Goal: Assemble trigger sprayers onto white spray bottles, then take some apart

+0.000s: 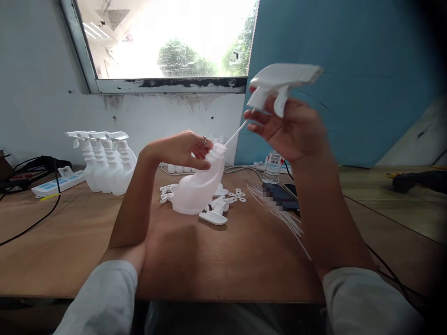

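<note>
My left hand (192, 150) is closed round the neck of a translucent white spray bottle (200, 188), which tilts to the right above the table. Up and to the right, my right hand (289, 123) grips a white trigger sprayer head (284, 77). A thin white dip tube (235, 133) slants down from the sprayer head, its lower end at the bottle's open mouth. How far it reaches inside cannot be made out. Loose trigger sprayer heads (214, 216) lie beside and behind the bottle, with several small white rings (239, 194) to their right.
Several bottles with sprayer heads (108, 163) stand in a row at left, near a power strip (57, 184). Loose thin tubes (286, 223), a dark phone-like device (279, 197) and a clear bottle (272, 167) are at right. Cables cross the wooden table (223, 265).
</note>
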Demonstrator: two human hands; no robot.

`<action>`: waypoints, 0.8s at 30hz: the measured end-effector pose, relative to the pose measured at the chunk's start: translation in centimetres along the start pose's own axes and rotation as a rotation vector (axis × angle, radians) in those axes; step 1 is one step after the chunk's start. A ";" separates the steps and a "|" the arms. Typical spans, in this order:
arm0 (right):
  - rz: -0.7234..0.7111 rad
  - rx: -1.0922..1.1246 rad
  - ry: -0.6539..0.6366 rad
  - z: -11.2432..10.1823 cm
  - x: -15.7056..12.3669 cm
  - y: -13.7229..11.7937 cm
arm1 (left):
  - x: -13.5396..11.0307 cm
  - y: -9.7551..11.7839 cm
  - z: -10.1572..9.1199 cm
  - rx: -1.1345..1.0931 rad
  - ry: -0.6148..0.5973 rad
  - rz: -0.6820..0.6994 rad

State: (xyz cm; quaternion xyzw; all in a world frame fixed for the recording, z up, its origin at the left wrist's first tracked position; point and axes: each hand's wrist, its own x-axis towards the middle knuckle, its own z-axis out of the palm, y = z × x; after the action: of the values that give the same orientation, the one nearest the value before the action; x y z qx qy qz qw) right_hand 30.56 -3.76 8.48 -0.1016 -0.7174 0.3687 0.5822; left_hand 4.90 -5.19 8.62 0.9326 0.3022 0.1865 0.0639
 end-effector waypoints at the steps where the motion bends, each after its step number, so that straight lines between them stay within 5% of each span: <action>1: 0.041 -0.026 -0.050 0.5 -0.3 0.3 | -0.1 0.4 0.0 -0.020 -0.012 -0.003; 9: 0.149 -0.177 -0.190 4.2 -2.7 0.9 | 0.6 1.1 0.6 -0.118 -0.125 -0.068; 24: 0.451 -0.323 -0.424 4.1 -2.7 -0.6 | 0.4 0.3 0.0 -0.123 -0.425 -0.035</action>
State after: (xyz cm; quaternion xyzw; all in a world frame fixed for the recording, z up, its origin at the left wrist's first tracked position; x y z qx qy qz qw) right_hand 27.82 -7.44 6.56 -0.2695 -0.8310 0.3827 0.3005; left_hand 5.35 -5.24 8.86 0.9399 0.2863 0.0027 0.1861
